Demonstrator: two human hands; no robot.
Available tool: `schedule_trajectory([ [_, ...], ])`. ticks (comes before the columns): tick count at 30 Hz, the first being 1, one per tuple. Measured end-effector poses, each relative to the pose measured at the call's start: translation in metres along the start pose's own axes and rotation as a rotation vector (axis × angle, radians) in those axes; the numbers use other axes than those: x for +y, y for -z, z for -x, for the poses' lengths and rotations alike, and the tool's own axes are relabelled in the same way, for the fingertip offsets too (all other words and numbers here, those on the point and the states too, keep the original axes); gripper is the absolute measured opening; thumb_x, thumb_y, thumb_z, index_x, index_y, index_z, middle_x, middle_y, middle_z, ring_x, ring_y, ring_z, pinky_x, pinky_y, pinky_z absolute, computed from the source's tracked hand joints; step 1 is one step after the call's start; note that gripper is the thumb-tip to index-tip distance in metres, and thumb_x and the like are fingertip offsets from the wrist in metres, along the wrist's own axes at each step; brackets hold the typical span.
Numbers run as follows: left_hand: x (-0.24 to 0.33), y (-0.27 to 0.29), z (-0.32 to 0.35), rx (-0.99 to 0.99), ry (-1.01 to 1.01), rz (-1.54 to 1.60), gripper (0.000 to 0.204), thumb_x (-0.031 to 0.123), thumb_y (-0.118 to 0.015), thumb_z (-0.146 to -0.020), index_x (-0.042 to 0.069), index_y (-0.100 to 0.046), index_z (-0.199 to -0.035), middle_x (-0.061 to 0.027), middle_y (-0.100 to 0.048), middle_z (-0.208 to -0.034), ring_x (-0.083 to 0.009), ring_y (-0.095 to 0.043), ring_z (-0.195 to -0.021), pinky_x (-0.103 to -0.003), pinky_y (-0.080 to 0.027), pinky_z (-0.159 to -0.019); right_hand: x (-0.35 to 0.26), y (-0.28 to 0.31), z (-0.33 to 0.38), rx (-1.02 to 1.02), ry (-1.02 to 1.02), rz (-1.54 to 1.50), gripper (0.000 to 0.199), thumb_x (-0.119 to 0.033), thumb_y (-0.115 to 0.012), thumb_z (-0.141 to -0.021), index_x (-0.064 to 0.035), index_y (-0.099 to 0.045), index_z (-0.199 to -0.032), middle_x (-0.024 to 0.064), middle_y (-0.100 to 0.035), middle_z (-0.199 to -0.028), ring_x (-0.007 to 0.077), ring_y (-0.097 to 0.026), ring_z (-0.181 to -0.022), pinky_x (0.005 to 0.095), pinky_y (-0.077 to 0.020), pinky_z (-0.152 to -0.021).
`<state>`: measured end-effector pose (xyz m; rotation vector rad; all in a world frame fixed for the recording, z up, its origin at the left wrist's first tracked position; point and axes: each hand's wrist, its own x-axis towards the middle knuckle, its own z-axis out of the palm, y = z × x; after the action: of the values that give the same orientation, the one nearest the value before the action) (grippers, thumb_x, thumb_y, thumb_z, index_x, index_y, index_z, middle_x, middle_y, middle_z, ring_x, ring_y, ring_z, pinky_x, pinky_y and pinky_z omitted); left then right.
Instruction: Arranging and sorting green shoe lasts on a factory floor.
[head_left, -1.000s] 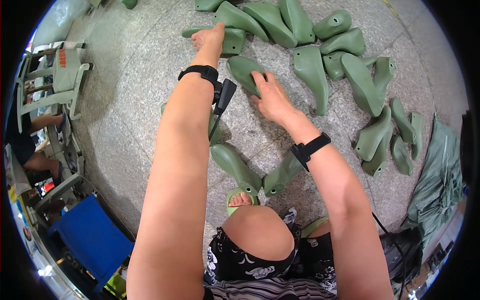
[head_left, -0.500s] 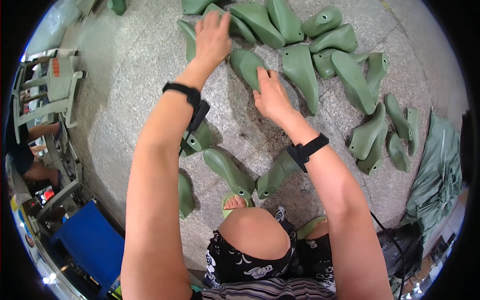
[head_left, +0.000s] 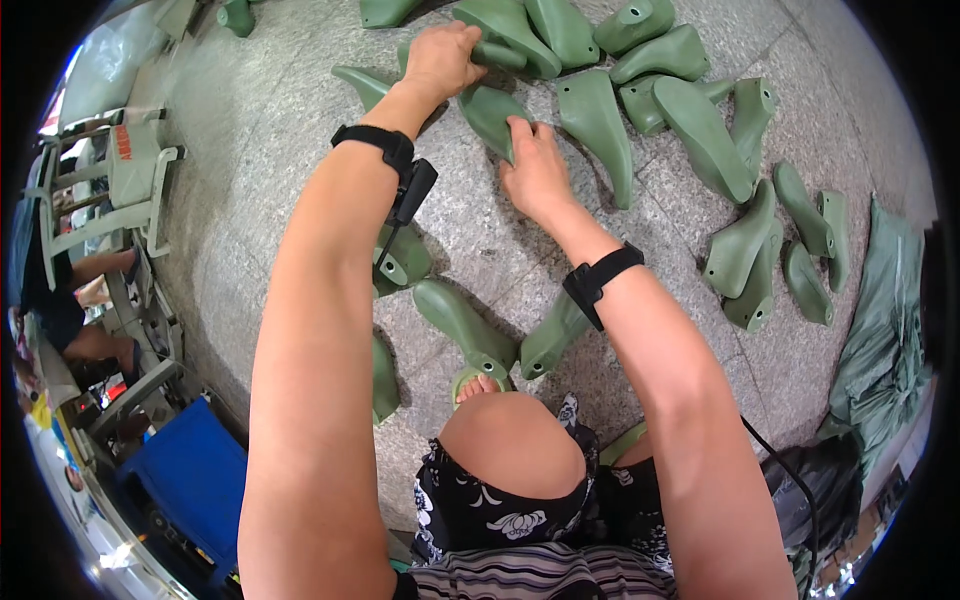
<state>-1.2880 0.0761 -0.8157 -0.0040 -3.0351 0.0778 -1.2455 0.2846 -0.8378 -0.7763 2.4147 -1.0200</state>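
Note:
Green shoe lasts lie over the stone floor. My left hand [head_left: 440, 62] is closed around one end of a shoe last [head_left: 500, 56], partly hidden under the fingers, beside a larger last [head_left: 510, 28]. Just nearer, my right hand [head_left: 538, 172] grips another shoe last [head_left: 490, 112] along its right side, thumb and fingers around it. To the left of my left hand, a last [head_left: 362, 86] points outward, partly covered by my wrist. One more last [head_left: 598, 135] lies right of my right hand. Two lasts, one left [head_left: 462, 325] and one right [head_left: 552, 338], rest near my foot.
Several more lasts, among them one leaning on others [head_left: 703, 140], spread along the far and right side. A green plastic sack [head_left: 880, 330] lies at the right edge. On the left stand a grey metal frame [head_left: 110, 190] and a blue panel [head_left: 190, 480]; another person's legs show there.
My left hand has moved a little right and closed on a shoe last. My right hand keeps its last, which has tilted slightly. The whole view has shifted a bit.

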Motion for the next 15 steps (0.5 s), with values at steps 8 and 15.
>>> schedule_trajectory([
  [8, -0.006, 0.045, 0.05, 0.24, 0.674, 1.253, 0.045, 0.031, -0.08, -0.073, -0.003, -0.068, -0.1, -0.0085, -0.069, -0.091, -0.0194, -0.066, -0.08, -0.032, -0.052, -0.074, 0.016, 0.033, 0.012, -0.148, -0.128, 0.062, 0.044, -0.028, -0.061, -0.089, 0.0057, -0.048, -0.114, 0.0282, -0.052, -0.118, 0.0433, -0.056, -0.106, 0.047, -0.047, -0.09],
  [15, 0.043, -0.001, 0.14, -0.295, 0.967, 1.566, 0.049, 0.034, -0.079, -0.077, -0.004, -0.064, -0.105, -0.0111, -0.069, -0.092, -0.0202, -0.067, -0.079, -0.033, -0.053, -0.07, 0.007, 0.046, 0.027, -0.424, -0.164, 0.088, 0.064, -0.051, -0.039, -0.095, 0.0061, -0.066, -0.096, 0.0288, -0.064, -0.104, 0.0443, -0.06, -0.103, 0.0492, -0.0468, -0.088],
])
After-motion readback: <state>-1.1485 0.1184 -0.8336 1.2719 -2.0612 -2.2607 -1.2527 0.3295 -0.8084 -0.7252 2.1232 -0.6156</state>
